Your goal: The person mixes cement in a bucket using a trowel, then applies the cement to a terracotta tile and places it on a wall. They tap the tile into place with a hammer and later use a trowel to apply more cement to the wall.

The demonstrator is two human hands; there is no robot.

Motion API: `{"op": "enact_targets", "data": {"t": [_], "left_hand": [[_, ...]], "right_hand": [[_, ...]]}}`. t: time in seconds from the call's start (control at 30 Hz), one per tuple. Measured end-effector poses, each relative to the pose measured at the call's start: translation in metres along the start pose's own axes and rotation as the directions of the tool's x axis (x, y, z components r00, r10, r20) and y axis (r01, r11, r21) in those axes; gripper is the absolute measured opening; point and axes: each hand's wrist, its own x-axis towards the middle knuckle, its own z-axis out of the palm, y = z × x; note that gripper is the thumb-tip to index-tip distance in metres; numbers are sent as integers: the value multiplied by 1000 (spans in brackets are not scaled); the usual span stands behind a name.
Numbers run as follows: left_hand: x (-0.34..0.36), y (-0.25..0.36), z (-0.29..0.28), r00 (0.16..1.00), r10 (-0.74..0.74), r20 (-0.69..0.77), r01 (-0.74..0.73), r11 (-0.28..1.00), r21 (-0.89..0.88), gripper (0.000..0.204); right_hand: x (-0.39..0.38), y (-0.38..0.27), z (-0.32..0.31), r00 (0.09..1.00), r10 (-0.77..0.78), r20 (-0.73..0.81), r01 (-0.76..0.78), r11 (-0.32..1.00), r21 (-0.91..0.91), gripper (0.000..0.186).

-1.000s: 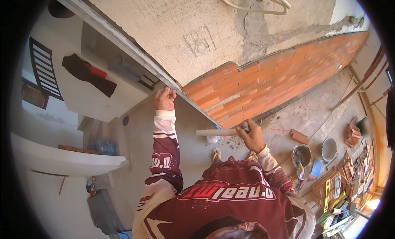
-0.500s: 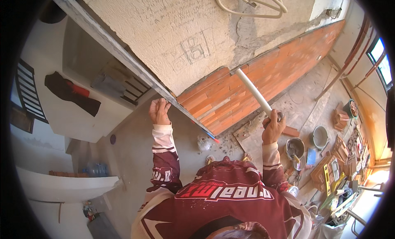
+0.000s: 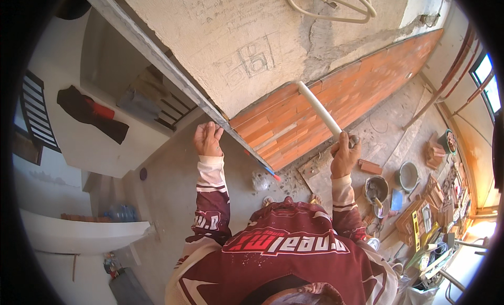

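Note:
A white pipe-like rod [image 3: 319,109] with a greyish end is gripped in my right hand [image 3: 345,155]. It slants up and left, its far tip at the top edge of the orange brick-tile facing [image 3: 315,113] on the wall. My left hand [image 3: 208,139] is raised at the wall's grey corner edge [image 3: 173,84], thumb and fingers pinched together. Whatever sits between those fingertips is too small to make out. A thin pale line [image 3: 262,111] runs across the upper tiles from near that corner.
Bare plaster wall [image 3: 210,48] rises above the tiles, with a looped cream cable [image 3: 336,16]. On the right-hand floor stand buckets [image 3: 407,176], one with a tool inside [image 3: 376,190], stacked tiles [image 3: 434,153] and a yellow level [image 3: 416,230]. A blue-and-red piece [image 3: 273,174] juts from the lower corner.
The rod's tip has shifted slightly left along the tile top, and my right hand has moved a little up and left. My left hand stays at the corner; the view has turned slightly.

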Motion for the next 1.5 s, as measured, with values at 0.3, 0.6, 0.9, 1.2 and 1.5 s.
{"op": "enact_targets", "data": {"t": [0.3,0.6,0.9,1.2,1.5], "left_hand": [[1,-4,1,1000,-9,-18,9,1000,-20,13],[5,-7,-2,1000,-3,-11,3,1000,-22,13],[6,-7,-6,1000,-12,-5,12,1000,-16,12],[9,-11,-12,999,-23,26,23,1000,2,12],[6,-12,-9,999,31,19,-32,999,29,17]], "right_hand": [[0,10,-2,998,2,-61,3,995,96,19],[1,14,-7,999,-10,-51,12,999,51,21],[-9,10,-3,995,95,30,-96,995,29,21],[-9,5,-6,994,102,50,-103,994,27,20],[-19,-1,-33,998,40,-54,-41,999,-20,19]]}}
